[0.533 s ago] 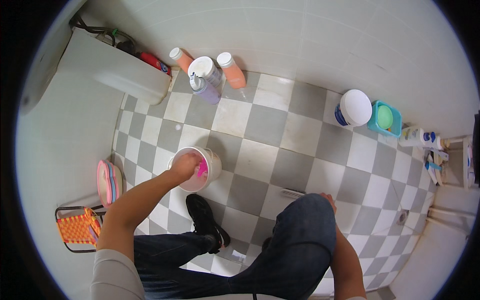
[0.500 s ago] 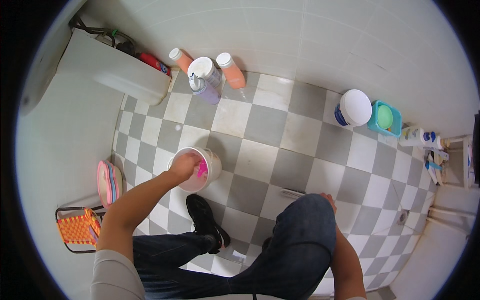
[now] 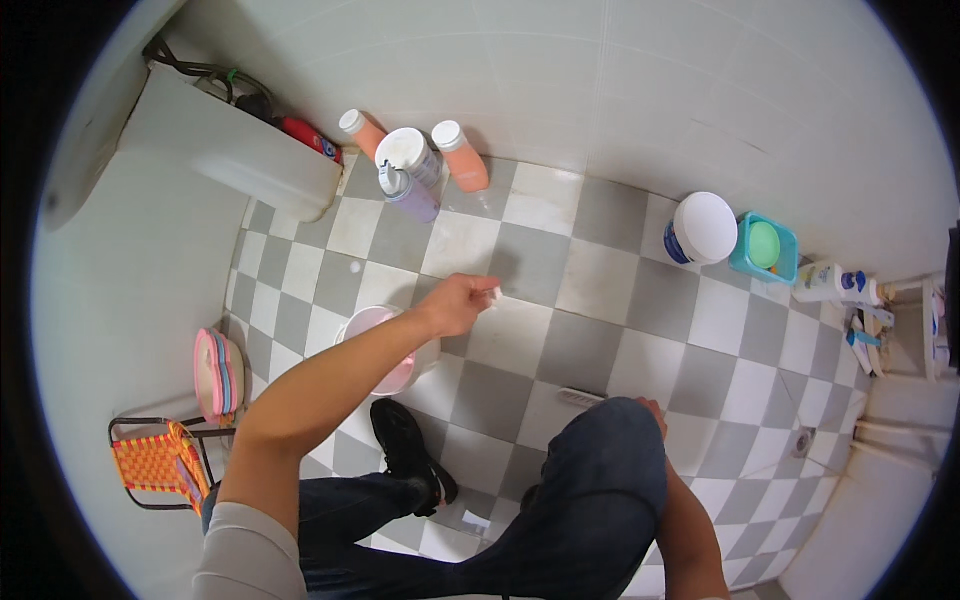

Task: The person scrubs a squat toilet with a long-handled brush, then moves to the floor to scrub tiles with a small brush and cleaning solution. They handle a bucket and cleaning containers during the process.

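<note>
My left hand (image 3: 458,304) reaches out over the checkered floor, just right of the white bucket (image 3: 433,358). Its fingers are pinched together on a small whitish bit (image 3: 495,297) too small to name. My forearm crosses above the bucket and covers part of it; pinkish contents show inside. On the far side of my bent right knee, my right hand (image 3: 652,412) shows only in part, its fingers mostly hidden. A white brush-like head (image 3: 579,398) sticks out from under that knee. Whether my right hand holds its other end is hidden.
By the far wall stand two orange bottles (image 3: 462,160), a white tub (image 3: 405,150) and a purple pump bottle (image 3: 413,200). Farther right are another white tub (image 3: 706,228) and a teal basket (image 3: 785,247). Stacked basins (image 3: 210,372) and a woven stool (image 3: 155,462) are at left.
My left hand has come up out of the bucket and moved right, over the floor. The bright pink patch in the bucket no longer shows. My right hand stays by the knee.
</note>
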Available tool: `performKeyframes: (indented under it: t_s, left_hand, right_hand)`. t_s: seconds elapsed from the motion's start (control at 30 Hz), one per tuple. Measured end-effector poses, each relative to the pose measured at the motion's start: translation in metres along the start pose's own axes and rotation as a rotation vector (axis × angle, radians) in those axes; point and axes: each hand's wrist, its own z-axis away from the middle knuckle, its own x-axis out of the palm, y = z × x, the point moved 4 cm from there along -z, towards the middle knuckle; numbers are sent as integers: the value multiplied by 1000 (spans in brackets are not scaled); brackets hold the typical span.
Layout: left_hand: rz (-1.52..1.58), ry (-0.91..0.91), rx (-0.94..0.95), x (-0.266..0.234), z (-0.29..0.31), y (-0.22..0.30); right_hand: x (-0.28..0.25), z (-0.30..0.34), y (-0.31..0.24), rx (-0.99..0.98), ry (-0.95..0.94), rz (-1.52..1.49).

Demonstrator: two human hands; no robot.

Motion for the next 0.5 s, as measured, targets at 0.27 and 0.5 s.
performKeyframes:
  t_s: [0.27,0.5]
  left_hand:
    - [69,182,-78,12,-16,-7]
    - [-64,312,32,-4,32,4]
  right_hand:
    - [-5,5,5,-97,126,-53]
    - [-10,-12,-10,-100,-85,131]
